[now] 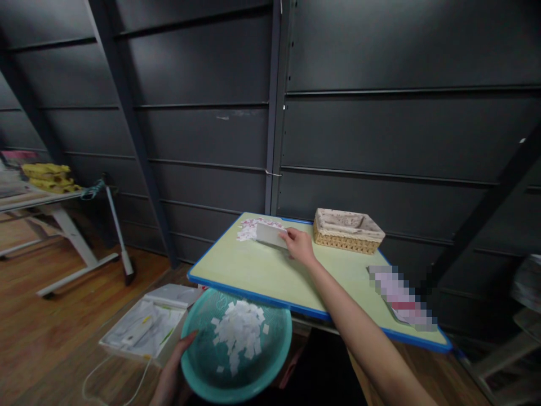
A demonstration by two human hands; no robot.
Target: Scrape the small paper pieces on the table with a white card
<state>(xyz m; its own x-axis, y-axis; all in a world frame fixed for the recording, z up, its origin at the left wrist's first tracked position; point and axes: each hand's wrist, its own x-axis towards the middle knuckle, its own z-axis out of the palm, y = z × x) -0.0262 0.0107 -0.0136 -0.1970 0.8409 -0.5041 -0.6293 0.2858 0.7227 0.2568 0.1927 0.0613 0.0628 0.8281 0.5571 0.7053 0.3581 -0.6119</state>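
My left hand grips the rim of a teal plastic basin held just below the table's front edge. Inside it lies a heap of small white paper squares. Over the table, my right hand is closed on a flat whitish card, which stands tilted on its edge. Just behind the card, a pile of white and pinkish paper pieces is spread near the far left corner. The fingers of my left hand are partly hidden by the basin.
A lined wicker basket stands at the back of the pale green, blue-edged table. A blurred-out flat item lies at its right. On the floor sits an open white box with a cord. A dark panelled wall rises behind.
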